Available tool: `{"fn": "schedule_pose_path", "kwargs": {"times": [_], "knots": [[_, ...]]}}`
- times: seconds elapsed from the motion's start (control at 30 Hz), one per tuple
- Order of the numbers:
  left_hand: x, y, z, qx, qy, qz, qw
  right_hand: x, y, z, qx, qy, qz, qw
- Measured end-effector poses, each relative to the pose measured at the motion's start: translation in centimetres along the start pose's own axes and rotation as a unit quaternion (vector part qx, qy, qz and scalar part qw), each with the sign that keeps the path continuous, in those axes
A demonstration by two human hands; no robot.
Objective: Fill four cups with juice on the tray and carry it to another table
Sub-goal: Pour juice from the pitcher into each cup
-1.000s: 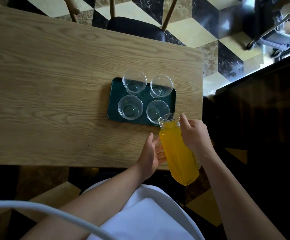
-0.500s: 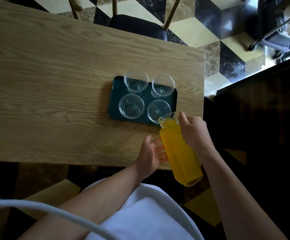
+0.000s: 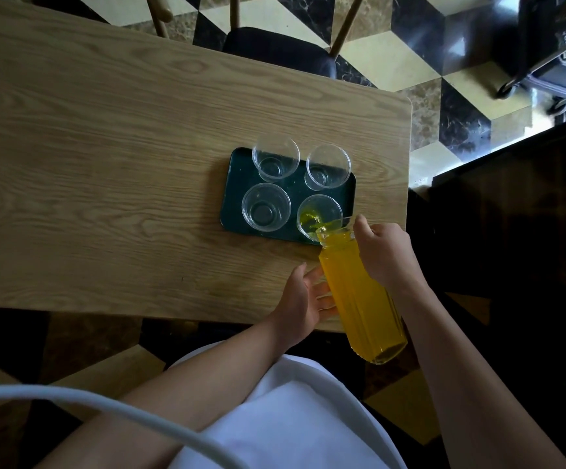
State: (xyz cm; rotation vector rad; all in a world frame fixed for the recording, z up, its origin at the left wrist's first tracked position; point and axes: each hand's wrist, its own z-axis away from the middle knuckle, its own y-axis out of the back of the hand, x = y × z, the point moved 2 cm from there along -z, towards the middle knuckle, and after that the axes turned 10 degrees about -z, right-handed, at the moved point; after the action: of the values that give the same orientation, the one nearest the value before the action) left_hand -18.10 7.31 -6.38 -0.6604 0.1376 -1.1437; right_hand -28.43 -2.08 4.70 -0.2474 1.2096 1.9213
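Beside the tray (image 3: 232, 194), right hand (image 3: 384, 255) grips the tilted jug (image 3: 359, 292); left hand (image 3: 300, 301) spread, steadying it.

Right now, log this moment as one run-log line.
phase: pouring | right hand: tilting juice pitcher | left hand: steadying pitcher | near-right cup: receiving juice | other three cups: empty | tray: on table

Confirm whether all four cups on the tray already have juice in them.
No: only the near right cup holds juice, poured from the pitcher; the other three cups on the tray are empty.
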Motion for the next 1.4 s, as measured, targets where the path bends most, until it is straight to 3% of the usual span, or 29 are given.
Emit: {"fn": "schedule_pose_path", "kwargs": {"times": [1.4], "knots": [[0.2,-0.4,0.2,-0.014,0.006,0.030,0.999,-1.1,0.0,-0.9,-0.007,-0.011,0.063,0.998]]}}
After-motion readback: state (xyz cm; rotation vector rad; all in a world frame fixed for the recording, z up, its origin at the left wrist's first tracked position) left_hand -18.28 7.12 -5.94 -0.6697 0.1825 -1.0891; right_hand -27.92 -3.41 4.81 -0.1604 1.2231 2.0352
